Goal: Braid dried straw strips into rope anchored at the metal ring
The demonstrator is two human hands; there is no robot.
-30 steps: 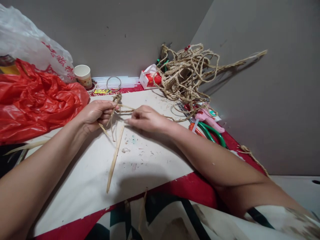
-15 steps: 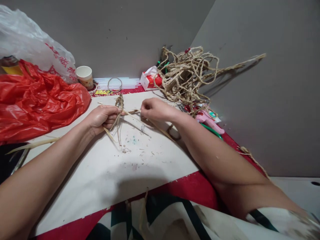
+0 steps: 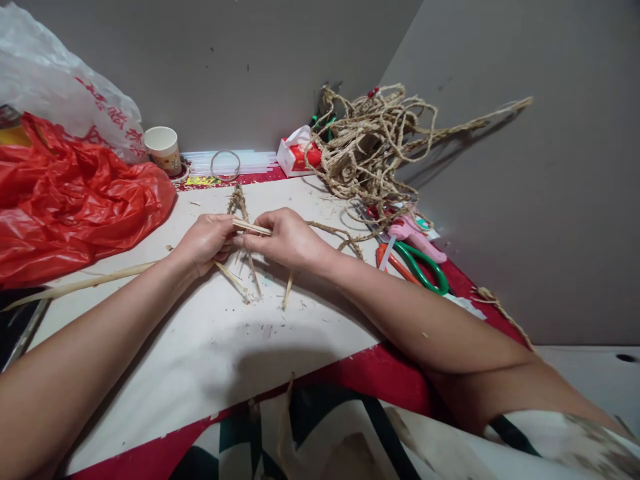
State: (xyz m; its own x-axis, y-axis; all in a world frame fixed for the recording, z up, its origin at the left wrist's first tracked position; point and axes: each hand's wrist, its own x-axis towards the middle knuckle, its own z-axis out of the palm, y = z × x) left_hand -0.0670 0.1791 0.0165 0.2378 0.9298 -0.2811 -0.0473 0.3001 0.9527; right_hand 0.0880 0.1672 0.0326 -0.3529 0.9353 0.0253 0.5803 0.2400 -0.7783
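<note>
Over the white board [image 3: 210,373], my left hand [image 3: 209,241] is closed on pale straw-like strands [image 3: 253,227]. My right hand [image 3: 286,239] is closed on the same strands, its fingertips close beside the left ones. Loose strand ends hang below both hands. Just behind the fingers a small knotted clump of brown plant fibre [image 3: 237,202] stands up. A thin brown twisted cord [image 3: 331,230] runs out behind my right hand. The exact grip of the fingertips is partly hidden.
A large tangle of straw rope [image 3: 370,147] lies at the back right, near green-handled scissors [image 3: 425,267] and a pink tool [image 3: 415,237]. Red plastic [image 3: 85,200], a paper cup [image 3: 163,150], a tissue pack [image 3: 299,153] and a metal ring [image 3: 225,165] stand around the board.
My right hand has moved left, up against my left hand. The green scissor handle and an orange one now show beside my right forearm. The view has shifted slightly.
</note>
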